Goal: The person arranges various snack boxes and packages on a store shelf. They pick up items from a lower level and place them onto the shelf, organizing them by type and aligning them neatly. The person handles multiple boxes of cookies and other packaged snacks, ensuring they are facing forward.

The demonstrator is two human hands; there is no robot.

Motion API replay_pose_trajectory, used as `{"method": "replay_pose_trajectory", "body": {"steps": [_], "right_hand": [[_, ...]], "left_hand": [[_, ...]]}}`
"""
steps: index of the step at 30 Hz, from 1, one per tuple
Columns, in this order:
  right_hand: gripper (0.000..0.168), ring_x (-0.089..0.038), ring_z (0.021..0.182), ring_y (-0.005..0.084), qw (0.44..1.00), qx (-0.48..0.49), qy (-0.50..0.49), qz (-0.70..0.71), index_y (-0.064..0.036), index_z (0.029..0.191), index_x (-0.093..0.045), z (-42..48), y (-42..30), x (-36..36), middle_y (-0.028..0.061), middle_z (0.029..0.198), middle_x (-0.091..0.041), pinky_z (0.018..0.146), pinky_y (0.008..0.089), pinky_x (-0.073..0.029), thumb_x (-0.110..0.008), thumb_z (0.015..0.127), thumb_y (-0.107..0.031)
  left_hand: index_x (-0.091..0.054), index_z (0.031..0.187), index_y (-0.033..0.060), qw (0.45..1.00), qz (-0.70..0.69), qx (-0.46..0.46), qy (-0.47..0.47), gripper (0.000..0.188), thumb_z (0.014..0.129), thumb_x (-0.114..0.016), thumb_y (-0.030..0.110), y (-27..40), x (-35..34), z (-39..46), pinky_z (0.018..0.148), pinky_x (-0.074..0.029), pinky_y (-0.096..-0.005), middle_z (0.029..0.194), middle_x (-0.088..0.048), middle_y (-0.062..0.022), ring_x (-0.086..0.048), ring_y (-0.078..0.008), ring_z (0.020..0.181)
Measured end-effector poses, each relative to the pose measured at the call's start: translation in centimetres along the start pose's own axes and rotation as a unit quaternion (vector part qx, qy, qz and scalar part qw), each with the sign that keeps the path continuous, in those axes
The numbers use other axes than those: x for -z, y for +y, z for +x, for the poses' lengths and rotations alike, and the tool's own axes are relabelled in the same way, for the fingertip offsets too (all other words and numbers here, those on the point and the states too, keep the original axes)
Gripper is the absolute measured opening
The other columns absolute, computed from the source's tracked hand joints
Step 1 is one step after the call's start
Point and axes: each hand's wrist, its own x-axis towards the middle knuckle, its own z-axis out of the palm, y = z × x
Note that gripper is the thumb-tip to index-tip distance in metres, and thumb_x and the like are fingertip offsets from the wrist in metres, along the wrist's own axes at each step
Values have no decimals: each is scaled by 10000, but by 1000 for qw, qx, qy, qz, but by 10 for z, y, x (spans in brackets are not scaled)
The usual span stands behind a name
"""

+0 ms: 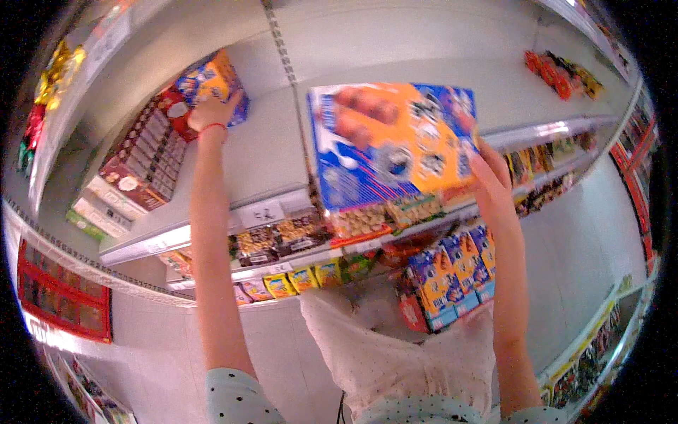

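Observation:
My right hand (490, 167) grips the right edge of a large blue and orange snack box (389, 143), held tilted in the air in front of the shelf. Its printed front faces up towards me and is blurred by motion. On the left, my left hand (216, 110) has its fingers and thumb about another blue and orange box (204, 79) on the shelf board. That box stands at the far end of a row, beside a red box (177, 110). Part of its near face is hidden behind my hand.
Brown cartons (145, 153) and white cartons (108, 204) continue the row leftwards. Red packets (551, 74) lie far right on the shelf board (259, 153). Below are bagged nuts (360, 222), yellow packets (302, 278) and more blue and orange boxes (450, 270). A red rack (63, 291) stands lower left.

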Motion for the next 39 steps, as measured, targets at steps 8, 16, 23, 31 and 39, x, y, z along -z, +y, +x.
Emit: {"method": "replay_pose_trajectory", "body": {"steps": [8, 16, 23, 31, 39], "right_hand": [[376, -542, 502, 98, 991, 86, -49, -91, 39, 1012, -515, 85, 17, -97, 61, 632, -573, 437, 219, -433, -577, 871, -305], [441, -580, 500, 126, 987, 49, -15, -152, 58, 1043, -483, 94, 30, -97, 96, 642, -617, 438, 243, -450, -565, 872, -340], [501, -592, 502, 135, 989, 36, -40, -140, 35, 1077, -447, 99, 40, -96, 103, 674, -640, 465, 245, -454, -534, 873, -415], [531, -594, 551, 136, 983, 43, -55, -171, -25, 1107, -427, 91, 32, -93, 60, 660, -639, 530, 262, -444, -581, 835, -454], [492, -594, 543, 119, 970, 51, -80, -223, -50, 1071, -479, 90, 29, -93, 26, 599, -625, 551, 257, -448, -603, 807, -446]], "left_hand": [[-667, 967, 143, 996, -45, -80, 17, 584, 660, -606, 637, 11, 23, -13, 640, -514, -364, 898, -663, -93, -653, -250, 811], [-505, 1186, 73, 799, -385, -459, 52, 660, 672, -701, 436, 69, 66, -61, 898, -408, -388, 1140, -541, -173, -509, -303, 1064], [-313, 1316, 37, 813, -230, -533, 41, 992, 522, -779, 404, 100, 106, -104, 970, -346, -439, 1236, -443, -195, -446, -345, 1143], [-344, 1132, -108, 864, -383, -223, 239, 905, 478, -831, 286, 50, 65, -95, 849, -413, -382, 1043, -461, -214, -485, -333, 985], [-263, 1106, -105, 827, -448, 268, 209, 1019, 454, -846, 416, 7, 24, -30, 950, -310, -445, 1072, -389, -209, -401, -316, 1091]]}}
